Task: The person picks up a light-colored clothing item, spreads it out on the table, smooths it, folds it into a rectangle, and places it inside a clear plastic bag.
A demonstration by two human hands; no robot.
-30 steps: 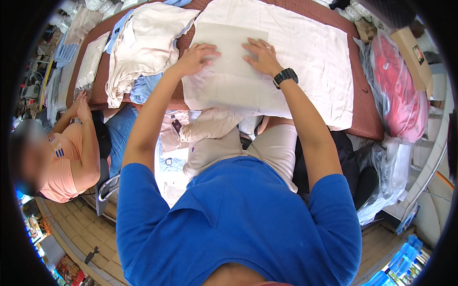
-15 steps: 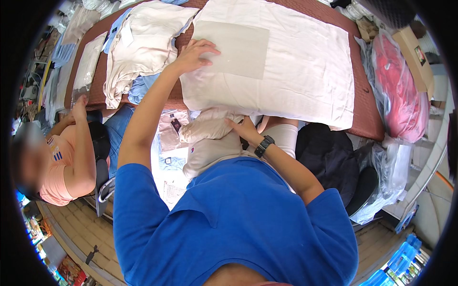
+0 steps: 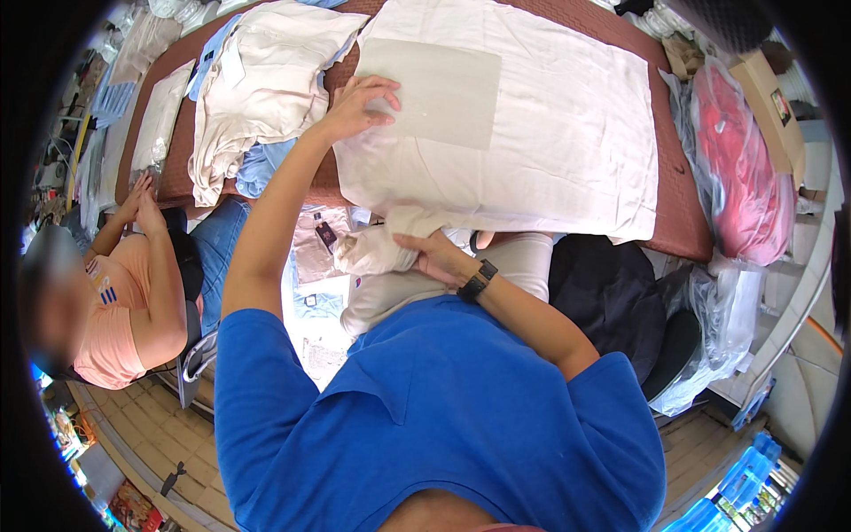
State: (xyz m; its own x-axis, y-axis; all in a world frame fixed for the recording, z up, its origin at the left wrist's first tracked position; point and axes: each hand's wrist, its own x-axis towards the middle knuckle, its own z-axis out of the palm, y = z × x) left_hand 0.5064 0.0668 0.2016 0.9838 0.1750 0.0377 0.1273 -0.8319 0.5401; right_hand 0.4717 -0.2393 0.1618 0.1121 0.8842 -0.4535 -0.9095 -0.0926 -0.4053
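Observation:
A cream cloth (image 3: 576, 133) lies spread over the brown padded table in front of me. On its left part rests a flat, grey-beige rectangular sheet (image 3: 448, 97). My left hand (image 3: 362, 106) is at the left edge of that sheet, its fingers bent and apart, holding nothing. Below the table's near edge, over my lap, my right hand (image 3: 443, 258) grips a bunched beige cloth (image 3: 377, 250), thumb on top. Whether this bunch is joined to the spread cloth I cannot tell. A dark watch sits on my right wrist.
Left on the table lie cream and light blue garments (image 3: 261, 75) and a plastic-wrapped garment (image 3: 162, 120). A seated co-worker (image 3: 115, 310) is at the left. Bagged red fabric (image 3: 736, 168) and a cardboard box (image 3: 767, 106) stand right, with black fabric (image 3: 607, 293) beside my lap.
My right hand has moved left and slightly down, shifting the bunched cloth. My left hand has slid slightly left. The co-worker's hands have come together.

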